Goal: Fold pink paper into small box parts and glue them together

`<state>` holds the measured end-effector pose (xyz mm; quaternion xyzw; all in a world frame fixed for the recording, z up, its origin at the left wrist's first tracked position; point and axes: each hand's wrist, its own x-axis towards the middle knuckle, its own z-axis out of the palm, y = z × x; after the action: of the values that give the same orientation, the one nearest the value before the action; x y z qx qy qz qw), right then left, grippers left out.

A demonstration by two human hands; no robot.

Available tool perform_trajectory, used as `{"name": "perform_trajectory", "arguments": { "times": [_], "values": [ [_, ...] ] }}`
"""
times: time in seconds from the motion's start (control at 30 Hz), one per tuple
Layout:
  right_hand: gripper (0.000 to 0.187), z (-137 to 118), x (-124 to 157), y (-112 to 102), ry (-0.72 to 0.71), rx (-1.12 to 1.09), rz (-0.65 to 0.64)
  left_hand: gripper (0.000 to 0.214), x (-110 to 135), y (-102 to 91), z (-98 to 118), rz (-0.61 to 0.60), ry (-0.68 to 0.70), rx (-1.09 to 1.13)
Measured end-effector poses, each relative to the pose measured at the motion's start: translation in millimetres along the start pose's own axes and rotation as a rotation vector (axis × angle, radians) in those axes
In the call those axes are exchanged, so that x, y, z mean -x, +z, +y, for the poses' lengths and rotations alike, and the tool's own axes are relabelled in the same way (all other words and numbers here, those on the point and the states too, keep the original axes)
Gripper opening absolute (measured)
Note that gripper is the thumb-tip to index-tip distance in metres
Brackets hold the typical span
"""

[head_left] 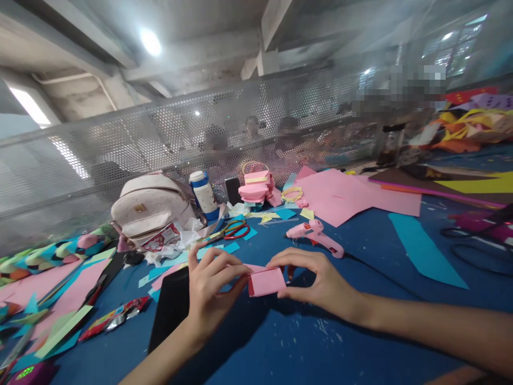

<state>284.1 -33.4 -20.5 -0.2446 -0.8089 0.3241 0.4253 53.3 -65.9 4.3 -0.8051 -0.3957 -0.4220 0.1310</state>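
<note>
Both hands pinch a small folded pink paper piece [266, 282] just above the blue table [280, 347]: left hand [210, 291] grips its left end, right hand [320, 280] its right, a pink glue gun [315, 235] lying just beyond

The blue table [280, 342] I worked at carried a black phone [170, 307] and a pink glue gun [315, 235] close by, with red-handled scissors [234, 230] among paper scraps beyond. Farther back sat a pale backpack [150, 208], a white bottle [203, 193] and big pink sheets [352, 198]. A teal strip [425, 248] lay to the right.
</note>
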Motion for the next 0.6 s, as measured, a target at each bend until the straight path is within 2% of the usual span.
{"name": "perform_trajectory", "arguments": {
  "times": [0.6],
  "values": [
    [0.035, 4.8, 0.8, 1.9, -0.044, -0.034, 0.026, 0.011, 3.2, 3.8, -4.4, 0.015, 0.043, -0.053]
  ]
}}
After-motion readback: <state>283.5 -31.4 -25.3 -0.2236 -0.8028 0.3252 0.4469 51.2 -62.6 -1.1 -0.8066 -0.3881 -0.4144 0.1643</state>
